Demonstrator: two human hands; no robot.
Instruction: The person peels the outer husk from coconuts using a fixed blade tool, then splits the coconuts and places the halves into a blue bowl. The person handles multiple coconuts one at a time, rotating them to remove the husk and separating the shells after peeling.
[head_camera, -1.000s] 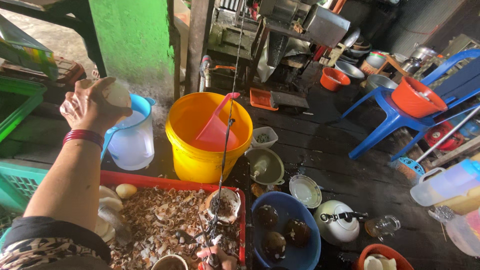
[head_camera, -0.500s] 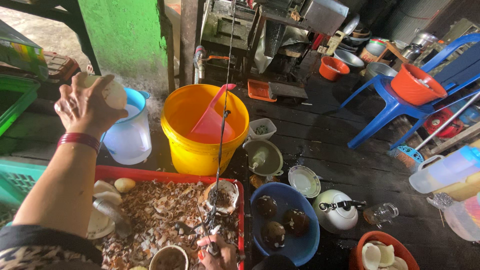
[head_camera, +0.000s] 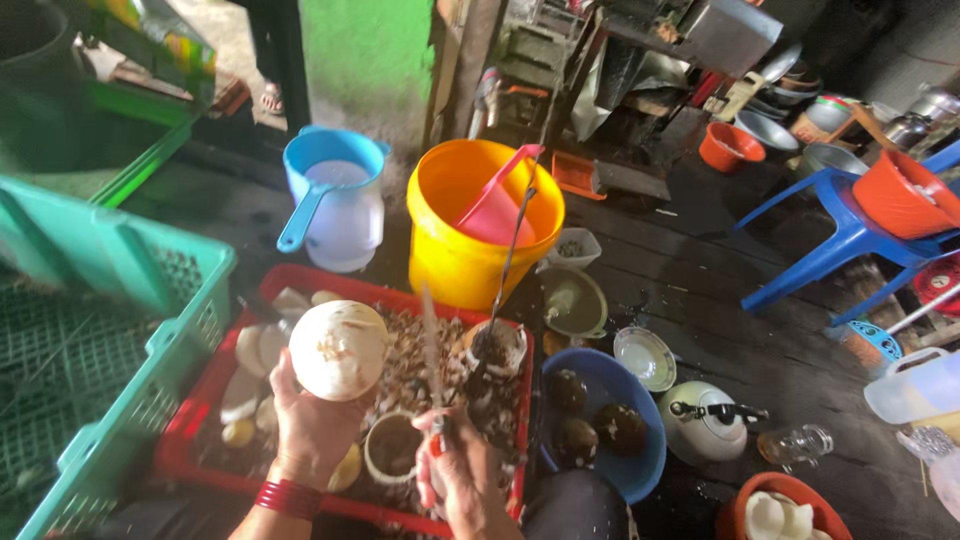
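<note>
My left hand holds a peeled white coconut above a red crate of shells and shavings. My right hand grips a knife by its handle, blade pointing up and blurred, just right of the coconut. A red bangle circles my left wrist. In the crate lie several white coconut pieces and an open half shell.
A yellow bucket with a pink scoop stands behind the crate, a blue jug of white liquid to its left. Green crates sit at left. A blue basin of dark coconuts, a kettle, bowls and a blue chair fill the right.
My left hand has come down from beside the blue jug to over the red crate, still holding the coconut. My right hand with the knife has come into view.
</note>
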